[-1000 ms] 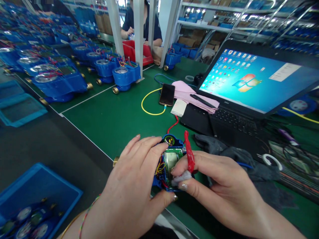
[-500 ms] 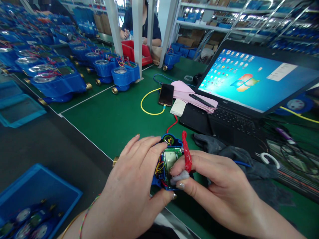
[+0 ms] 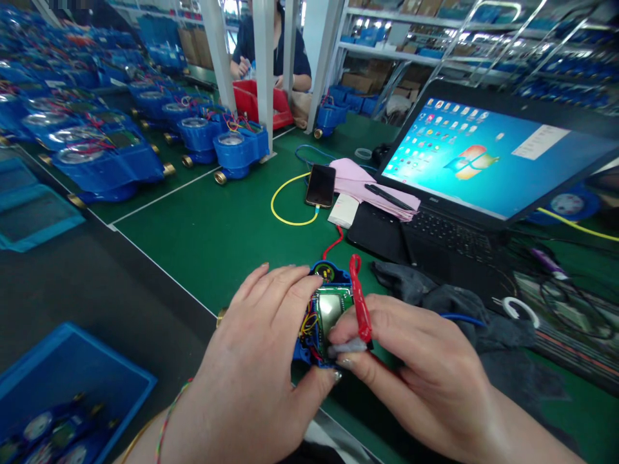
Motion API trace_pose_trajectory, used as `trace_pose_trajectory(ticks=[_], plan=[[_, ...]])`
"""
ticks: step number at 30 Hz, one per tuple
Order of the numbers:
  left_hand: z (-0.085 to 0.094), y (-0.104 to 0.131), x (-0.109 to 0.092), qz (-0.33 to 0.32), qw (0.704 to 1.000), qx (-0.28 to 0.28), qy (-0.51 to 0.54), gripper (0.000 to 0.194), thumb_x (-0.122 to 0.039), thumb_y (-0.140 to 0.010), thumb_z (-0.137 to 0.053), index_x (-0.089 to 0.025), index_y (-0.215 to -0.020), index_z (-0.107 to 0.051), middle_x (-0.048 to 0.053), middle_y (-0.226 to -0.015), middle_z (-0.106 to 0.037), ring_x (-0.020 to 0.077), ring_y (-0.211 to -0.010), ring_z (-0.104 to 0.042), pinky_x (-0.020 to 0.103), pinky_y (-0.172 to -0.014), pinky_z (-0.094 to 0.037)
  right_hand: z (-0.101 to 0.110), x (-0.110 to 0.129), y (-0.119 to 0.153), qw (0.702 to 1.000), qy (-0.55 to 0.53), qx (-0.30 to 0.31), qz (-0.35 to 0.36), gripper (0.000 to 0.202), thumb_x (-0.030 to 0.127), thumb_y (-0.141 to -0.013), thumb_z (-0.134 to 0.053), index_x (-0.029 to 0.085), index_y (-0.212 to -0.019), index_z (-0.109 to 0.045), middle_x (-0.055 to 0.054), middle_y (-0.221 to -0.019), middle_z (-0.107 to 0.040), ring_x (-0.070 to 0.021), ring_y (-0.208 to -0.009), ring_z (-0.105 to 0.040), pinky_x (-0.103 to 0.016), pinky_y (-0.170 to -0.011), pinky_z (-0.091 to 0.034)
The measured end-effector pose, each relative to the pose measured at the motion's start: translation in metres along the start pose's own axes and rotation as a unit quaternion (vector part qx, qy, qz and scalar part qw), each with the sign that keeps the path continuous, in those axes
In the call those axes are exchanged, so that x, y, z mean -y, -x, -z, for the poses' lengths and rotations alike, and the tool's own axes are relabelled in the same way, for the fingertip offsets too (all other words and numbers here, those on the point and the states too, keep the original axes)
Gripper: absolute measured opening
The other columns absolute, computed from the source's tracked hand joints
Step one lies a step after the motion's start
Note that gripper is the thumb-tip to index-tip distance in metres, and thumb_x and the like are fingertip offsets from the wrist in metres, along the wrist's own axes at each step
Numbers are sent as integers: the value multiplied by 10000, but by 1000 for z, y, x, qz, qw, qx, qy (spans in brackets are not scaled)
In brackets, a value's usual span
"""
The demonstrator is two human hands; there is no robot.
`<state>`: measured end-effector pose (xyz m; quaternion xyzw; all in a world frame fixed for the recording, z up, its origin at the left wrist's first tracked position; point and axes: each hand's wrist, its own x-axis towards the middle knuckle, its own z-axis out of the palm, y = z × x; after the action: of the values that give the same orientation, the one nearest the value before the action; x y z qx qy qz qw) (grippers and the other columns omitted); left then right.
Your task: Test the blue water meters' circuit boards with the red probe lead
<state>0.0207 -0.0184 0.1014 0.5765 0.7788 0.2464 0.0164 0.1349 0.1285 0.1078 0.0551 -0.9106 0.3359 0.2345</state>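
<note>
A blue meter [image 3: 303, 353] with an exposed green circuit board and small grey display [image 3: 331, 307] lies under my hands at the bench's near edge. Yellow and red wires show along the board's left side. My left hand [image 3: 268, 341] wraps over the meter from the left, fingers on its far side and thumb at its near side. Between the thumb and fingers of my right hand [image 3: 416, 354] is a grey connector [image 3: 349, 348], pressed against the board's lower right. From it a red-wrapped cable [image 3: 358, 296] loops upward.
A laptop [image 3: 464, 167] stands at the right, with a dark cloth [image 3: 435, 303] before it. Beyond the meter lie a phone [image 3: 321, 185], a white box [image 3: 343, 211] and pink cloth [image 3: 353, 174]. Blue meters [image 3: 239, 151] line the left; a blue bin [image 3: 120, 380] sits lower left. A person [image 3: 300, 51] sits opposite.
The view has shifted slightly. My left hand stays around the meter, and my right hand keeps the grey connector at the board, the connector now turned a little.
</note>
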Motion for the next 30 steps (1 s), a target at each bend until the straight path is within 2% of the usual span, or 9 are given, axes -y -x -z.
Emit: trace_pose_trajectory(ticks=[6, 12, 16, 20, 30], plan=[[1, -2, 0, -12, 999, -21, -32, 587, -268, -732, -548, -183, -1280, -356, 94, -1309, -517, 254, -1231, -464, 545, -1072, -352, -5, -2, 5, 999, 0, -20, 36, 83, 80, -848, -568, 125, -910, -598, -59, -809, -643, -154, -720, -597, -266, -648, -503], [-4, -8, 10, -53, 995, -31, -81, 615, -298, -662, -565, -158, -1234, -386, 140, -1248, -567, 290, -1165, -533, 539, -979, -457, -13, -9, 6, 997, 8, -40, 59, 67, 147, -892, -521, 140, -907, -586, -67, -781, -645, -160, -682, -592, -265, -604, -497], [-6, -10, 15, -77, 989, -42, -115, 650, -305, -646, -567, -141, -1245, -373, 161, -1236, -576, 303, -1143, -551, 534, -940, -487, -17, -13, 3, 996, 1, -38, 76, 133, 201, -927, -481, 136, -846, -565, -62, -725, -620, -151, -634, -566, -259, -576, -478], [-7, -10, 18, -93, 987, -37, -127, 663, -294, -631, -555, -129, -1245, -369, 173, -1236, -576, 305, -1138, -556, 527, -928, -496, -16, -13, 1, 996, -4, -35, 78, 163, 219, -943, -453, 145, -837, -552, -55, -717, -615, -144, -623, -562, -251, -564, -469], [-7, -4, 17, -73, 989, -23, -123, 664, -285, -661, -559, -135, -1275, -359, 156, -1299, -535, 284, -1203, -507, 499, -1004, -448, -18, -14, 4, 997, -17, -34, 70, 165, 228, -942, -452, 152, -834, -551, -48, -704, -603, -151, -630, -557, -258, -571, -461]])
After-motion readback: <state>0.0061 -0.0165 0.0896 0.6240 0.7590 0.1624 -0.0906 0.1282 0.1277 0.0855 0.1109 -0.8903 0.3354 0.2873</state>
